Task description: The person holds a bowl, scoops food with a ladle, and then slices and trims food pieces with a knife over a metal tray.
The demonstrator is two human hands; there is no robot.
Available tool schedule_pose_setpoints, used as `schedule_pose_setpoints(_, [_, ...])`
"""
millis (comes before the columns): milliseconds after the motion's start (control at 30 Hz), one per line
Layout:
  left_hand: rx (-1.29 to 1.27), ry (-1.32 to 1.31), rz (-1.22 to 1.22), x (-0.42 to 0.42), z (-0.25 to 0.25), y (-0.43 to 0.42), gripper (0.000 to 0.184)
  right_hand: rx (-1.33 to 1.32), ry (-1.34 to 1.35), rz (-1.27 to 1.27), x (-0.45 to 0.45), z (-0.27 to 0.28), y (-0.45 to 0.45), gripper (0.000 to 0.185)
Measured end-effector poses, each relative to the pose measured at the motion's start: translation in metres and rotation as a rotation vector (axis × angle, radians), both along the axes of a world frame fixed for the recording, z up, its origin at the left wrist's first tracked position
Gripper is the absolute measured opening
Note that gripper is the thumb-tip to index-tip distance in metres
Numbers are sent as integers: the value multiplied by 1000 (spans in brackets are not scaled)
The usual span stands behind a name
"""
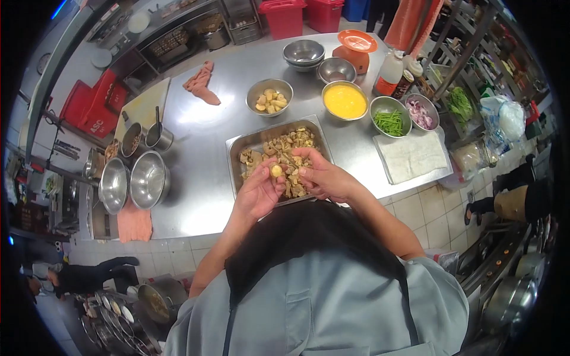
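Note:
My left hand (259, 191) is closed on a small peeled-looking yellow potato (276, 170), held between thumb and fingers. Just to its right is my right hand (326, 177), its thumb and fingers pinched together; whatever is between them is too small to make out. Both hands are over a deep steel pan (233, 144). In the pan lie many brownish-yellow pieces (289, 142), which look like potatoes and scraps of skin. Beyond the pan, a steel bowl (252, 108) holds pale yellow peeled potatoes (272, 101).
On the steel table (196, 148), right of the pan, are bowls of yellow liquid (345, 100), cut green vegetable (389, 123) and sliced purple onion (420, 114). A folded white cloth (411, 157) lies at the right. Steel bowls (148, 179) stand left, an orange scale (355, 50) behind.

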State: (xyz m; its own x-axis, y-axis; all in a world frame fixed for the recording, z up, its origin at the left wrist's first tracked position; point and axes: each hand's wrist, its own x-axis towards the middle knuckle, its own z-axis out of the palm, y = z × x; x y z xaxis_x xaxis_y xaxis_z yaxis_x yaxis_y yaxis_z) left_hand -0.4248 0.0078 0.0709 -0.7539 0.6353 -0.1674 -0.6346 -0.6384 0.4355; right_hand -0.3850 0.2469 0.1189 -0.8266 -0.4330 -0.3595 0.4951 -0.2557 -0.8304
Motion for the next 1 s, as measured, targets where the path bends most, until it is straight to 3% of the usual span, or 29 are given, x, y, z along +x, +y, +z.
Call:
schedule_pose_setpoints(133, [23,8,127,3,-5,9,32,247,291,61,-1,7,7,56])
schedule_pose_setpoints(200, [66,34,133,5,-5,15,30,348,439,67,-4,2,9,57])
schedule_pose_setpoints(333, [-132,15,171,17,15,38,28,360,582,152,-10,10,13,52])
schedule_pose_setpoints(500, [-177,123,207,25,6,51,38,374,543,248,-17,4,28,46])
schedule_pose_setpoints(733, [-129,17,305,42,3,55,23,194,554,323,-29,-25,39,40])
schedule_pose_setpoints(800, [-102,-29,348,43,-8,53,22,118,445,364,-32,-28,39,41])
schedule_pose_setpoints(900, [-118,119,281,42,-12,53,32,154,388,323,-38,-43,39,42])
schedule_pose_setpoints(1000, [-250,110,362,45,3,61,33,261,373,234,-40,-47,39,46])
